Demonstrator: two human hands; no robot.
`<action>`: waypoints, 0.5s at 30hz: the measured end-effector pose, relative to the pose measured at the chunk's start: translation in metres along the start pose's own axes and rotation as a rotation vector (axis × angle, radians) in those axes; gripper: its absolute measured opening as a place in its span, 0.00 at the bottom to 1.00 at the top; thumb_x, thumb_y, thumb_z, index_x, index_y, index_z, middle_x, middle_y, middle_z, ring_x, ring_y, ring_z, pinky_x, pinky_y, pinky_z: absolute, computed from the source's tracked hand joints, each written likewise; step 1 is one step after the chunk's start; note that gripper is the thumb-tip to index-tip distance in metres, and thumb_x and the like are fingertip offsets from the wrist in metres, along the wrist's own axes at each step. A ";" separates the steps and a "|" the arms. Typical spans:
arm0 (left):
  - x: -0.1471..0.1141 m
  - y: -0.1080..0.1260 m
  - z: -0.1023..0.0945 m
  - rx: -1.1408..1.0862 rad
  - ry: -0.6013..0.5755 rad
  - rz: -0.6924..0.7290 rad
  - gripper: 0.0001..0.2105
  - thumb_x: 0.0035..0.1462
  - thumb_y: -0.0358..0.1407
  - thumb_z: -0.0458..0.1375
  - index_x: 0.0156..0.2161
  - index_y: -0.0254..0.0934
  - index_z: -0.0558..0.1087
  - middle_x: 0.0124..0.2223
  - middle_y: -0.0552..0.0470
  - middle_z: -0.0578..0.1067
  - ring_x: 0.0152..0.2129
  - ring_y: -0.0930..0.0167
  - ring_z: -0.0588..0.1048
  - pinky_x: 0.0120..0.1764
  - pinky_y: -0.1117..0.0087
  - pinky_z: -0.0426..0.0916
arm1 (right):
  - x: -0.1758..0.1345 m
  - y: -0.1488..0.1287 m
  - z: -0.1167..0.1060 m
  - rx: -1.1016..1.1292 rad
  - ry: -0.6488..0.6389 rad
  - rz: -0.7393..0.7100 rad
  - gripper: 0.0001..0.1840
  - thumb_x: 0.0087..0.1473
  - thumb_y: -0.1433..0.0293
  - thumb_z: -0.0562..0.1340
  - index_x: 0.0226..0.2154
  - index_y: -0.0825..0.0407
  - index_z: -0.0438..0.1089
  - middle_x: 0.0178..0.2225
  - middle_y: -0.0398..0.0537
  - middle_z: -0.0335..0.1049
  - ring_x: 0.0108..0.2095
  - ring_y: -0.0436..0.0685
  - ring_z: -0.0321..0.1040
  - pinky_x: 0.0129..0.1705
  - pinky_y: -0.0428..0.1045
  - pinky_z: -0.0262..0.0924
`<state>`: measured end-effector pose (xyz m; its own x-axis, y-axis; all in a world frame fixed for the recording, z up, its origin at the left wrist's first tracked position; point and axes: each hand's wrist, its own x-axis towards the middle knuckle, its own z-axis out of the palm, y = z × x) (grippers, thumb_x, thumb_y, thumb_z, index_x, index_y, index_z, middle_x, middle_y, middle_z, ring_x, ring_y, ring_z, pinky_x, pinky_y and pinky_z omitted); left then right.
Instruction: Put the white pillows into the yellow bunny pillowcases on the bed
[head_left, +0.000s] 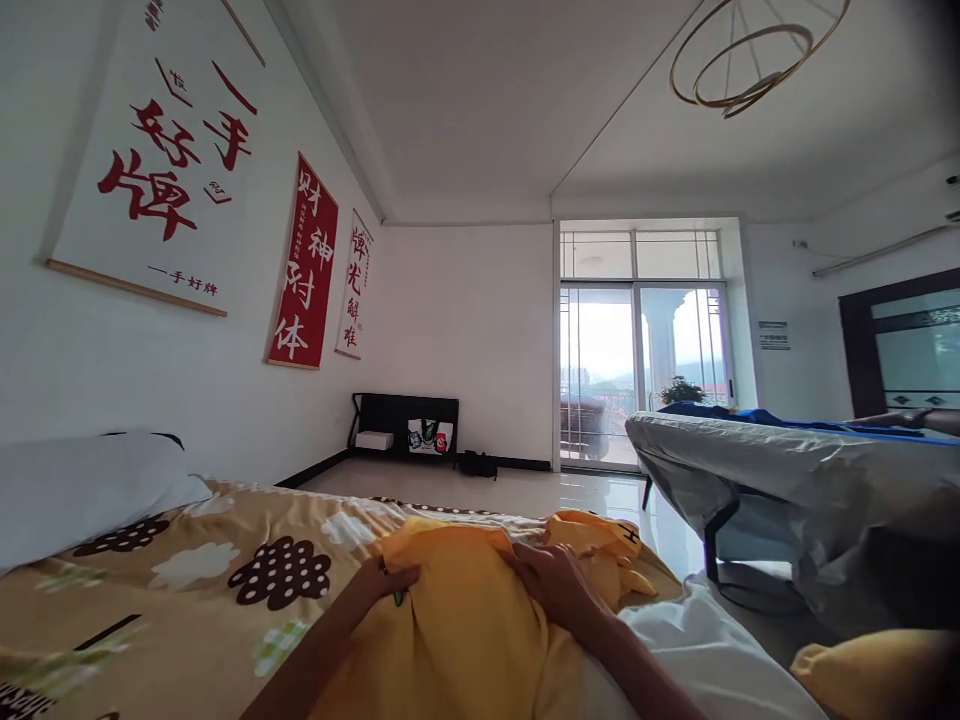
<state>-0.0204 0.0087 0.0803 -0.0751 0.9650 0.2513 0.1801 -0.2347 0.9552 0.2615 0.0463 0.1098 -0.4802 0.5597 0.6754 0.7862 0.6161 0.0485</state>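
Observation:
A plain yellow garment [469, 600] is stretched between my two hands above the bed; its exact kind cannot be made out. My left hand [382, 585] pinches its upper left edge, thumb on top. On the opposite side, my right hand [551, 580] grips the upper right edge with curled fingers. The cloth hangs toward me in loose folds. Just beyond my right hand lies a crumpled yellow cloth [592, 535] with dark lettering. Under all of it spreads a tan bedsheet [187, 630] with a cloud pattern.
A white pillow [82, 490] rests at the left. White fabric [697, 650] lies by my right forearm, and a yellow item [874, 665] sits at the lower right. A plastic-covered table [772, 470] stands to the right. A black rack [405, 425] is against the far wall.

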 end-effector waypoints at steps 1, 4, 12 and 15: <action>0.002 0.015 0.000 -0.027 0.009 0.018 0.35 0.27 0.58 0.67 0.37 0.31 0.75 0.38 0.42 0.79 0.38 0.57 0.76 0.43 0.60 0.70 | 0.005 0.002 -0.011 -0.093 0.024 -0.051 0.24 0.65 0.64 0.46 0.25 0.50 0.69 0.22 0.44 0.70 0.23 0.51 0.62 0.27 0.47 0.48; 0.004 0.067 -0.003 -0.086 0.140 0.160 0.35 0.34 0.54 0.66 0.44 0.29 0.72 0.44 0.40 0.77 0.41 0.58 0.75 0.43 0.62 0.69 | 0.024 0.012 -0.051 -0.314 0.178 -0.171 0.22 0.66 0.67 0.45 0.31 0.52 0.71 0.25 0.47 0.72 0.26 0.52 0.66 0.29 0.47 0.48; -0.038 0.108 -0.003 0.086 0.246 0.434 0.24 0.42 0.48 0.61 0.41 0.32 0.71 0.40 0.45 0.77 0.39 0.61 0.74 0.40 0.64 0.69 | 0.021 0.028 -0.106 -0.369 0.291 -0.026 0.22 0.64 0.60 0.48 0.28 0.52 0.70 0.27 0.48 0.68 0.31 0.54 0.65 0.31 0.47 0.49; -0.058 0.080 0.004 0.122 0.074 0.380 0.21 0.47 0.46 0.59 0.44 0.34 0.68 0.42 0.46 0.76 0.41 0.62 0.73 0.43 0.64 0.69 | -0.006 0.030 -0.087 -0.281 -0.081 -0.016 0.18 0.61 0.67 0.50 0.27 0.51 0.72 0.31 0.49 0.71 0.36 0.56 0.67 0.37 0.49 0.55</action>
<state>0.0022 -0.0656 0.1419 -0.0501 0.7998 0.5981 0.3233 -0.5536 0.7674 0.3220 0.0129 0.1709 -0.5141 0.6004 0.6126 0.8497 0.4539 0.2682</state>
